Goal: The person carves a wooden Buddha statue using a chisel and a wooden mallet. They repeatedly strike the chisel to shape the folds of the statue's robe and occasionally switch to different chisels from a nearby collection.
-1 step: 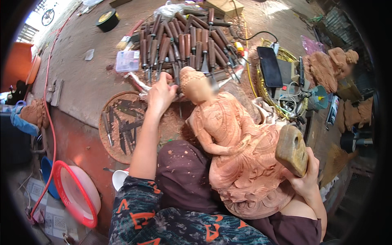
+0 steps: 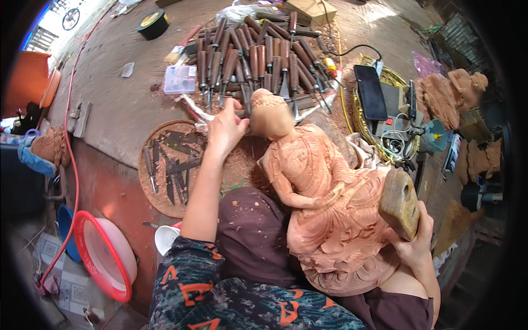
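Note:
A carved reddish wooden statue of a seated figure [image 2: 301, 165] leans across my lap, its head toward the chisels. My right hand [image 2: 413, 242] is closed around a worn wooden mallet [image 2: 397, 201], which is held over the statue's lower right side. My left hand [image 2: 226, 127] is stretched out just left of the statue's head. Its fingers are bent and apart, close to the blade ends of a heap of wooden-handled carving chisels [image 2: 257, 60]. I see nothing between them. A slim metal blade [image 2: 253, 146] shows between that hand and the statue.
A round tray [image 2: 146, 190] of loose blades and wood chips lies left of my forearm. Nearby are a white cup [image 2: 166, 240] and a red-rimmed basin [image 2: 104, 256]. On the right are a phone [image 2: 370, 92], coiled yellow cable [image 2: 358, 118] and other carved pieces [image 2: 437, 99].
The whole view has shifted slightly, so things sit a little farther right. Both hands keep nearly the same pose, and the mallet stays in my right hand.

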Tool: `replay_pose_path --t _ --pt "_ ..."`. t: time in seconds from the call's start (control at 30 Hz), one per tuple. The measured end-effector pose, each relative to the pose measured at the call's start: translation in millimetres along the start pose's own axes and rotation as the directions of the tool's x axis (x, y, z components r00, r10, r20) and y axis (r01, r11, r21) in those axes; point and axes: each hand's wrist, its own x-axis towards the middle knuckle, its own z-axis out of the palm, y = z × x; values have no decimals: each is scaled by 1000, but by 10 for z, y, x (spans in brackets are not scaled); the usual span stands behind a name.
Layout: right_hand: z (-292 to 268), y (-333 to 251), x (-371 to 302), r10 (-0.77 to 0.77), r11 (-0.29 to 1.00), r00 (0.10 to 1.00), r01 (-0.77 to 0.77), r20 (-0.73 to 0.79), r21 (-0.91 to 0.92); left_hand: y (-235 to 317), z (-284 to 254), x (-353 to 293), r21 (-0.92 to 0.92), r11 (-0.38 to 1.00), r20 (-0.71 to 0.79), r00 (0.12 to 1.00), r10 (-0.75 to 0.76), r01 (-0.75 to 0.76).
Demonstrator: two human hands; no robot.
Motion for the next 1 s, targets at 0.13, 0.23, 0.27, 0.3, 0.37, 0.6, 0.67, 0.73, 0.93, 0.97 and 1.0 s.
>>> replay_pose_path --t 0.13,0.23,0.27,0.3,0.37,0.6,0.67,0.73,0.93,0.97,1.0 --pt "33 -63 74 -67 997 994 63 -83 -41 16 -9 -19 -65 996 37 998 -59 61" --pt "38 -68 82 -54 998 995 52 -80 -34 47 35 -34 -70 995 23 998 -64 65" --pt "39 -65 73 -47 999 995 44 -85 -32 32 47 -37 -84 992 -8 996 -90 89" --pt "40 -58 68 -48 998 995 45 -88 -34 13 58 -42 -98 989 -39 992 -117 113" --pt "43 -38 64 -62 997 994 58 -92 -43 -14 54 -46 -166 970 -85 977 -194 178" --pt "16 94 -82 83 993 993 -89 -84 -76 0 -17 15 -247 954 -166 962 -216 172" --pt "-29 84 -98 239 970 971 -240 11 34 -35 7 91 -265 952 -225 950 -214 152" --pt "13 114 -126 282 957 957 -285 -61 -50 -118 69 184 -274 956 -328 925 -193 102" --pt "-10 84 -88 318 944 948 -320 30 78 -75 76 156 -148 987 -421 898 -125 68" --pt "-19 63 -93 265 958 964 -264 8 112 -39 101 120 -111 992 -429 898 -98 56" --pt "8 79 -92 165 986 984 -163 -69 39 -12 87 72 -63 997 -438 896 -73 50"
